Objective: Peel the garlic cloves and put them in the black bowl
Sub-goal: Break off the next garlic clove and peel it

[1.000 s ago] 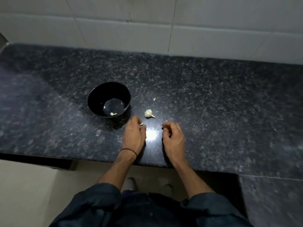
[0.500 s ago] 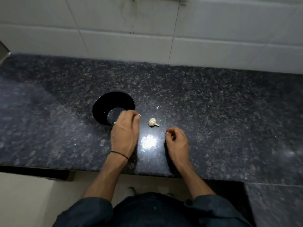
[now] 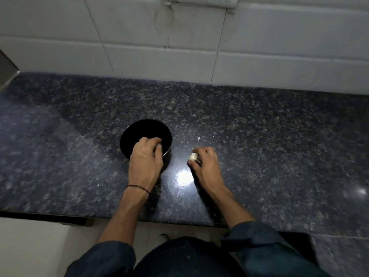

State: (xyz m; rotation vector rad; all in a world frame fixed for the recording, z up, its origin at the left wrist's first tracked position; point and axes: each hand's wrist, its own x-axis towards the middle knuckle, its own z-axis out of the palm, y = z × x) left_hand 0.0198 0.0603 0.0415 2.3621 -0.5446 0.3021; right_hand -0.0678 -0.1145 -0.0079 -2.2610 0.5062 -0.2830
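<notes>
The black bowl (image 3: 139, 128) stands on the dark granite counter, left of middle. My left hand (image 3: 145, 158) hangs over the bowl's near right part, fingers curled downward and bunched at the tips; a pale bit shows at the fingertips, and the garlic clove is mostly hidden by them. To the right of the bowl, my right hand (image 3: 205, 162) rests on the counter. Its thumb and fingers pinch the pale unpeeled garlic piece (image 3: 193, 156), which lies on the stone.
A small white flake of garlic skin (image 3: 198, 138) lies on the granite counter (image 3: 259, 136) just behind my right hand. A white tiled wall (image 3: 179, 47) rises at the back. The counter's front edge (image 3: 50, 215) runs near my body.
My left hand moved from the counter up and over the bowl with the clove. My right hand slid forward and took hold of the garlic piece. The camera tilted up.
</notes>
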